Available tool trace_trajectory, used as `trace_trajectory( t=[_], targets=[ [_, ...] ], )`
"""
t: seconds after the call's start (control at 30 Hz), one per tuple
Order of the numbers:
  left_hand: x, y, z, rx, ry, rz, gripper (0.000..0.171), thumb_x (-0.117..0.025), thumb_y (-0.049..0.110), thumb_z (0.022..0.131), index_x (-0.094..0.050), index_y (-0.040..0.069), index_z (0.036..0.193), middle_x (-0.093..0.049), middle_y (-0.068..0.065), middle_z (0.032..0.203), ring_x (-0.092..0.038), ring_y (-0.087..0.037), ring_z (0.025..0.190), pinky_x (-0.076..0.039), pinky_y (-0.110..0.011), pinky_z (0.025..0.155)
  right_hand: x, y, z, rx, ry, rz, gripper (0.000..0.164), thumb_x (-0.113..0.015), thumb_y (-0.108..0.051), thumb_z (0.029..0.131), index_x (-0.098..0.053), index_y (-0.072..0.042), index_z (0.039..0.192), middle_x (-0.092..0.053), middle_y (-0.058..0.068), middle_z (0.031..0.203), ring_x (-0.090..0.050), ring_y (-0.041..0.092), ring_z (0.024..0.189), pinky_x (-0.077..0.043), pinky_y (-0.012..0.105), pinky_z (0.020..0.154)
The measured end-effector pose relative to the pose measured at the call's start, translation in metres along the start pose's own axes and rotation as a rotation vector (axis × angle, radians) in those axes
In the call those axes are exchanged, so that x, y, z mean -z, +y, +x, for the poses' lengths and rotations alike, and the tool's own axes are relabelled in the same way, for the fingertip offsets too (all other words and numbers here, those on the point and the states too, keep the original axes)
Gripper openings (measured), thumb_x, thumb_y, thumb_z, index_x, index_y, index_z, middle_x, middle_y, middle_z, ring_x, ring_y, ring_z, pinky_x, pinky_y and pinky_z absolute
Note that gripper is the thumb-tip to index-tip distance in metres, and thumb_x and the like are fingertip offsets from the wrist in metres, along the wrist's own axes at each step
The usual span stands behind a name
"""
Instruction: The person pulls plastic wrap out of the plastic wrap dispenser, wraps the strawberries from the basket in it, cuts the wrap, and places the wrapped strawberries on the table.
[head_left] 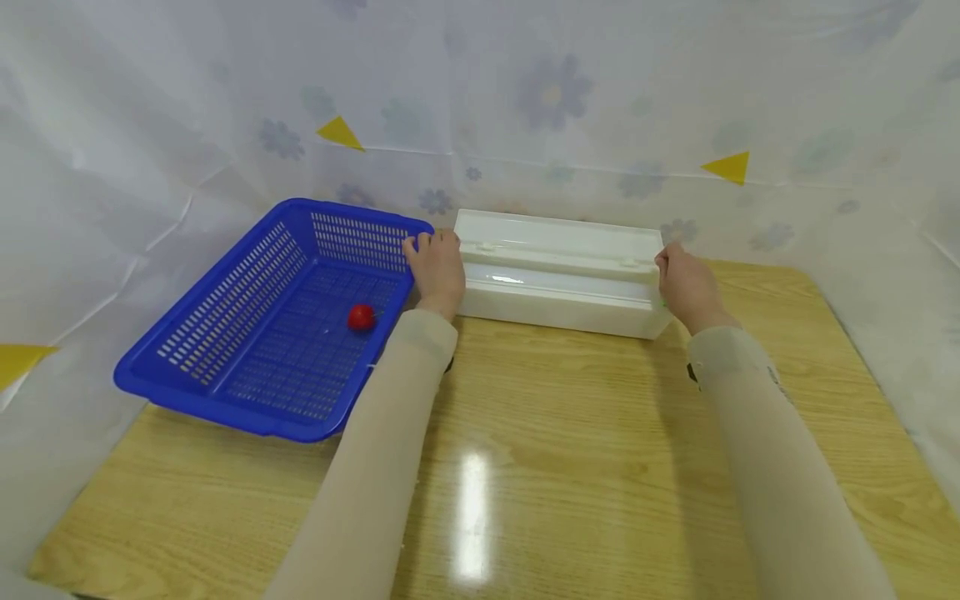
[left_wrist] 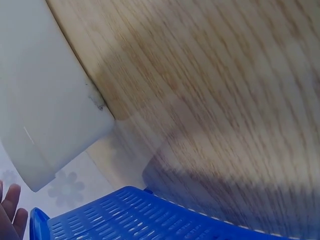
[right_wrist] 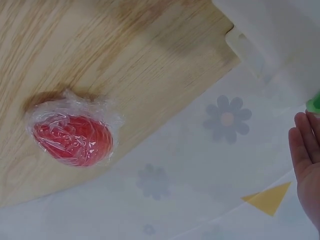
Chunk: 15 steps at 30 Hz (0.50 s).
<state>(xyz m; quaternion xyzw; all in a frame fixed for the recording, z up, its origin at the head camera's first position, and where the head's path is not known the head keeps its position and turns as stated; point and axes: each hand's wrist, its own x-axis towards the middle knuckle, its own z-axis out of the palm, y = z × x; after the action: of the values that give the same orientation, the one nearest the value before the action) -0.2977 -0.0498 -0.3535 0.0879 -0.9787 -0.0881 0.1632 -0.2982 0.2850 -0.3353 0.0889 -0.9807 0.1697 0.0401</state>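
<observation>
A long white cling film dispenser [head_left: 555, 304] lies across the far part of the table with its lid [head_left: 558, 229] raised at the back. My left hand [head_left: 437, 267] is at its left end, right beside the blue basket's corner; the left wrist view shows its fingers [left_wrist: 11, 202] loosely extended. At the other end my right hand [head_left: 688, 285] grips the dispenser's edge with bent fingers, close to a small green piece [right_wrist: 314, 103]. A red object wrapped in clear film [right_wrist: 72, 137] sits on the table in the right wrist view.
The blue slotted basket [head_left: 270, 423] stands on the left of the wooden table [head_left: 555, 467], holding a small red round object [head_left: 361, 317] with a stem. A flower-patterned sheet [head_left: 551, 92] with yellow triangles [head_left: 342, 133] hangs behind and at the sides.
</observation>
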Motion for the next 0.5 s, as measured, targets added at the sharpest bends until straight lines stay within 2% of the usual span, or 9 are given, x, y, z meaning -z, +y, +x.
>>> trace_trajectory(
  t=[0.17,0.37,0.5],
  targets=[
    [0.0025,0.0001,0.0004,-0.003,0.016,-0.012,0.027,-0.038,0.025,0.1,-0.059,0.015,0.114,-0.063,-0.002,0.114,-0.05,-0.023,0.111,-0.024,-0.043,0.108,0.0021,-0.0014,-0.0001,0.001,0.003,0.006,0.032,-0.026,-0.016,0.103,-0.041,0.01,0.113,-0.052,0.03,0.095,-0.053,0.037,0.076,-0.043,0.047,0.067],
    [0.0076,0.0003,0.0011,0.002,0.003,-0.009,0.028,-0.037,0.024,0.1,-0.058,0.014,0.116,-0.062,-0.004,0.117,-0.049,-0.025,0.115,-0.023,-0.045,0.11,0.0043,-0.002,0.0015,0.007,0.021,0.019,0.033,-0.027,-0.015,0.103,-0.042,0.012,0.114,-0.052,0.034,0.101,-0.054,0.044,0.087,-0.045,0.052,0.074],
    [0.0099,0.001,0.0024,0.003,0.024,-0.014,0.029,-0.036,0.025,0.101,-0.058,0.013,0.115,-0.063,-0.004,0.116,-0.05,-0.025,0.113,-0.025,-0.044,0.109,0.0074,-0.0022,0.0021,0.001,0.031,0.033,0.033,-0.027,-0.015,0.103,-0.042,0.012,0.115,-0.053,0.035,0.102,-0.054,0.045,0.089,-0.045,0.052,0.076]
  ],
)
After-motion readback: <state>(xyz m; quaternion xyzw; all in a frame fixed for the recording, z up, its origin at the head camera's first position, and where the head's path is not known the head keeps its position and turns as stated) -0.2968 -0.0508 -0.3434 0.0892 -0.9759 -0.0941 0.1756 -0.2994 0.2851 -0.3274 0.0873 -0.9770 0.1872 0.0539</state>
